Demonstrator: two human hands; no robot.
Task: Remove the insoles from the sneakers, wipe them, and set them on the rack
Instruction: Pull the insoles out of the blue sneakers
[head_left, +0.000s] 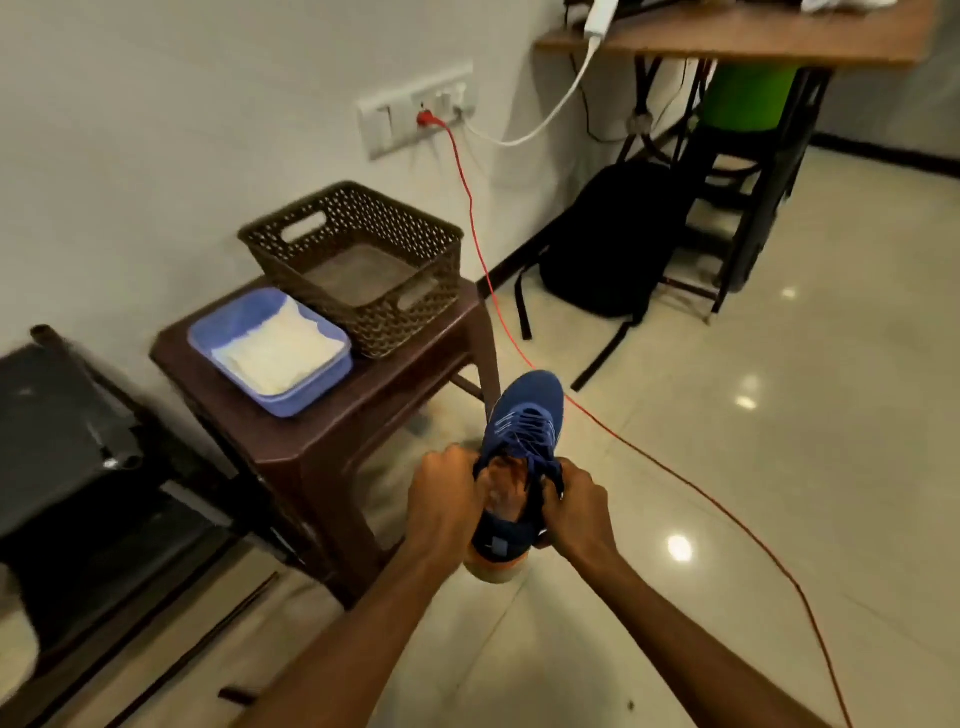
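Left grip (447, 493) curled round left side of blue sneaker (524, 415) collar; right grip (576, 512) curled round right side; sneaker held between grips, toe pointing away; orange interior shows at opening, insole not told apart; desk (322, 441) left of left grip carries blue tray (311, 395) holding white folded cloth (280, 348); brown perforated basket (415, 244) beyond tray, touching it.

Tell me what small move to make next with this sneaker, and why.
Probably reach into the opening and lift the insole out by its heel. The left hand and right hand grip the sneaker at its collar; no insole is out yet.
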